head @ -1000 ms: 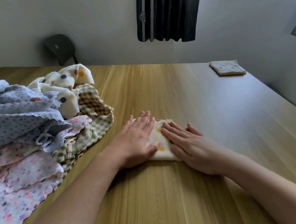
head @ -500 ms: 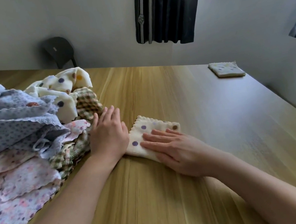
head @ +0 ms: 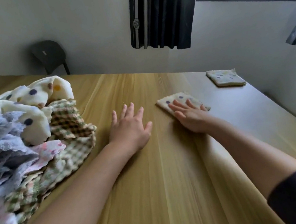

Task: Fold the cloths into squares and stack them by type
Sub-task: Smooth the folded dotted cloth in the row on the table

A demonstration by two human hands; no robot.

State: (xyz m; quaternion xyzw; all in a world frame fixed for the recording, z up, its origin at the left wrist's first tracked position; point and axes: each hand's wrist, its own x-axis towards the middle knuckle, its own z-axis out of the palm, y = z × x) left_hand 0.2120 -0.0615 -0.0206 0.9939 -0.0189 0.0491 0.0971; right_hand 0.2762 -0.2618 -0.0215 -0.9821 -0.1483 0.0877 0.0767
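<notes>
A folded cream cloth with coloured dots lies flat on the wooden table, right of centre. My right hand presses on it with straight fingers and covers its near half. My left hand lies flat on the bare wood to the left, fingers spread, holding nothing. Another folded dotted cream cloth sits at the far right of the table. A heap of unfolded cloths fills the left side: cream dotted, green checked, grey-blue and pink flowered ones.
A dark chair stands behind the table by the wall. A dark curtain hangs below a window. The table's right edge runs close to the far folded cloth.
My right hand has slid the folded dotted cloth away and to the right, toward the far folded cloth. My left hand has come off the cloth onto the bare table.
</notes>
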